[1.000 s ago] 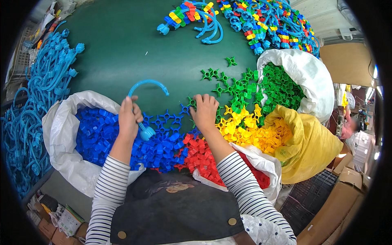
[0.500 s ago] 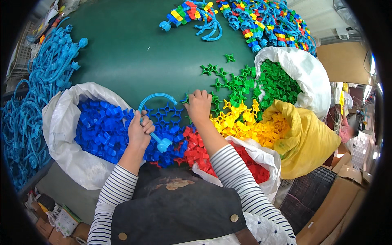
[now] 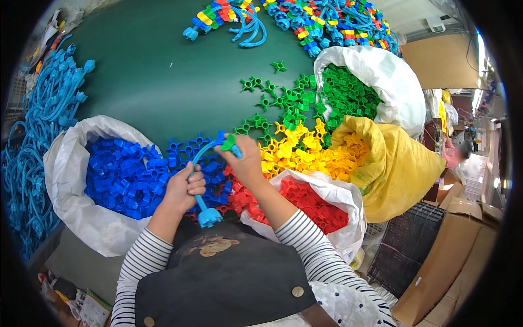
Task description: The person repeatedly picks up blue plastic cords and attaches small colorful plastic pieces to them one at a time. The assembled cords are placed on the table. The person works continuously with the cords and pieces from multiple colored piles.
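Note:
My left hand (image 3: 185,188) is closed around a light blue flexible tube (image 3: 200,155), whose cup-shaped end (image 3: 210,217) hangs below the fist. The tube arches up and right toward my right hand (image 3: 245,159). There my right fingers pinch a green star-shaped plastic piece (image 3: 228,142) at the tube's free end, and the tip shows just beyond it. Whether the piece sits fully around the tube is partly hidden by the fingers. Under and beside the hands lie loose blue star pieces (image 3: 131,177) and red ones (image 3: 310,204).
White sacks (image 3: 68,191) hold blue, red and green pieces (image 3: 348,92); a yellow sack (image 3: 403,169) spills yellow pieces (image 3: 294,155). Light blue tubes (image 3: 49,109) heap at left. Strung multicoloured tubes (image 3: 332,24) pile at the far side of the green table (image 3: 147,87). Cardboard boxes (image 3: 444,261) stand at right.
My right hand has come left and nearer from the table with a green star piece, bringing it to the tube's free end. My left hand still grips the tube. The whole view has shifted slightly.

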Demonstrator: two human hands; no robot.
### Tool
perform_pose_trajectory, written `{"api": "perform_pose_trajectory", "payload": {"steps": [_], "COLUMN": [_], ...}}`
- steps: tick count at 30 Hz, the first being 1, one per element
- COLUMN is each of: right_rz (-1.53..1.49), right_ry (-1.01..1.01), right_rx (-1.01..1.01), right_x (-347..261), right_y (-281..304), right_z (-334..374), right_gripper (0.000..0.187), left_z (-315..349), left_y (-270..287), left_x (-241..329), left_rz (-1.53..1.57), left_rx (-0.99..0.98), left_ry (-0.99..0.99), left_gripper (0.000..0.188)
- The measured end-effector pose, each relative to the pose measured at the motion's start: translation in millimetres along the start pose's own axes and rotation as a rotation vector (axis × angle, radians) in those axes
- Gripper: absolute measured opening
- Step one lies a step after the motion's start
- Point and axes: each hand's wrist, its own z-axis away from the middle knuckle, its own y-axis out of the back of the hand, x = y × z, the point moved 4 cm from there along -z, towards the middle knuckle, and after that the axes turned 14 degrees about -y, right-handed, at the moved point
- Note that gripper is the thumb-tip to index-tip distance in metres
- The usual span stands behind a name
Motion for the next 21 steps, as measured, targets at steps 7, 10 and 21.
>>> {"api": "perform_pose_trajectory", "payload": {"steps": [7, 10, 21], "right_rz": [0.831, 1.051, 0.642], "right_ry": [-0.067, -0.034, 0.240], "right_rx": [0.155, 0.114, 0.195], "right_x": [58, 83, 55], "right_y": [67, 71, 61], "right_z": [-11, -13, -7], "right_gripper": [0.042, 0.025, 0.026], "left_z": [4, 2, -1], "left_y": [34, 41, 33], "left_x": [16, 15, 13], "left_rz": [0.068, 0.073, 0.144], "left_rx": [0.030, 0.032, 0.055], "left_ry": [-0.102, -0.106, -0.151], "left_gripper": [0.028, 0.027, 0.027]}}
